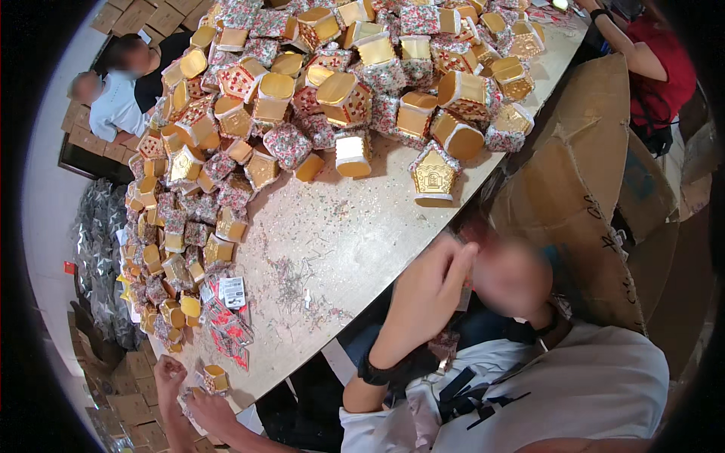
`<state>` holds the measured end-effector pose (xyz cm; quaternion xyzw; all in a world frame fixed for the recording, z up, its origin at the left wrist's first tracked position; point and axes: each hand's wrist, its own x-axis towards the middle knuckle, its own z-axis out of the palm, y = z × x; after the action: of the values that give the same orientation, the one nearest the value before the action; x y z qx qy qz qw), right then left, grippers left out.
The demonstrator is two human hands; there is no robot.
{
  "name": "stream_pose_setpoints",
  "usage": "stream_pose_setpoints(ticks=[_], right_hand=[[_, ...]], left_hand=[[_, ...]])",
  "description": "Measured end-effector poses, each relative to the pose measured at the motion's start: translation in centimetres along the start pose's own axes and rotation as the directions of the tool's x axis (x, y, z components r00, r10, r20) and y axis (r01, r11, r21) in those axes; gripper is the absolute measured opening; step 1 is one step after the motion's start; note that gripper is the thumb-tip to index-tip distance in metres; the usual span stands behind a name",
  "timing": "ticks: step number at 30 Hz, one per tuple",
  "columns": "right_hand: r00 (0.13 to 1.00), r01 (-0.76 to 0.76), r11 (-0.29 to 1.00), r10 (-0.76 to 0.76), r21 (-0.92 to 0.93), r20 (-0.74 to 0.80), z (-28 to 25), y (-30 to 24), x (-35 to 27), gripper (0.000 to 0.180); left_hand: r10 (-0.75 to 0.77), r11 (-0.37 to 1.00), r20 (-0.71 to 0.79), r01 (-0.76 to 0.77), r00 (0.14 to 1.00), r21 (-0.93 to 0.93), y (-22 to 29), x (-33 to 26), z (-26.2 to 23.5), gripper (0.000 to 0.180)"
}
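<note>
My left hand (427, 291), with a black band at the wrist, is raised over the table's near edge. Its fingers are curled and closed, and what lies between them is hidden. Close beside it is my right hand (513, 275), badly blurred, with another dark band below it; its fingers cannot be made out. Nearest to them on the table stands a small gold decorative house (436, 177) with white frosting-like trim and an embossed front. Behind it rises a big pile of similar houses (343, 98), with gold sides and roofs in red, green and white sprinkles.
Glitter and scraps litter the pale tabletop (325, 234). Red-and-white packets (228, 325) lie at its left. A co-worker's two hands (192, 392) are at the lower-left end, beside a gold house (216, 377). Large cardboard (566, 181) stands at my right; other people are beyond.
</note>
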<state>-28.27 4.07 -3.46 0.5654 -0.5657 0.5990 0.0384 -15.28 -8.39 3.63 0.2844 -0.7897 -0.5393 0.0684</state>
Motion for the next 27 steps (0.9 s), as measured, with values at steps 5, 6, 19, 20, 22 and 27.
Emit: stream_pose_setpoints(ticks=[5, 6, 19, 20, 22, 27], right_hand=[[0.993, -0.027, 0.985, 0.045, 0.173, -0.106, -1.5, 0.9, 0.8, 0.010], [0.988, -0.051, 0.972, 0.083, 0.230, -0.133, -1.4, 0.9, 0.9, 0.010], [0.957, -0.252, 0.826, 0.289, 0.504, 0.005, -0.3, 0.6, -0.1, 0.011], [0.961, -0.255, 0.820, 0.275, 0.513, 0.038, -0.2, 0.3, -0.2, 0.011], [0.952, -0.302, 0.787, 0.221, 0.538, 0.211, -0.6, 0.5, -1.0, 0.011], [0.927, -0.216, 0.789, -0.019, 0.575, 0.375, 0.5, 0.8, -1.1, 0.026]], left_hand=[[0.457, 0.750, -0.563, 0.041, 0.689, 0.660, 0.5, 6.4, -0.5, 0.051], [0.445, 0.725, -0.558, 0.084, 0.700, 0.684, 0.6, 7.6, -0.4, 0.053], [0.480, 0.859, -0.376, -0.339, 0.793, 0.384, -0.1, -3.9, -1.7, 0.079], [0.506, 0.835, -0.205, -0.415, 0.838, 0.362, -1.4, -5.5, -1.5, 0.071], [0.442, 0.897, -0.066, -0.440, 0.894, 0.046, -4.0, -7.5, -0.3, 0.073], [0.261, 0.954, -0.210, -0.285, 0.942, -0.092, -9.7, -10.2, 2.9, 0.072]])
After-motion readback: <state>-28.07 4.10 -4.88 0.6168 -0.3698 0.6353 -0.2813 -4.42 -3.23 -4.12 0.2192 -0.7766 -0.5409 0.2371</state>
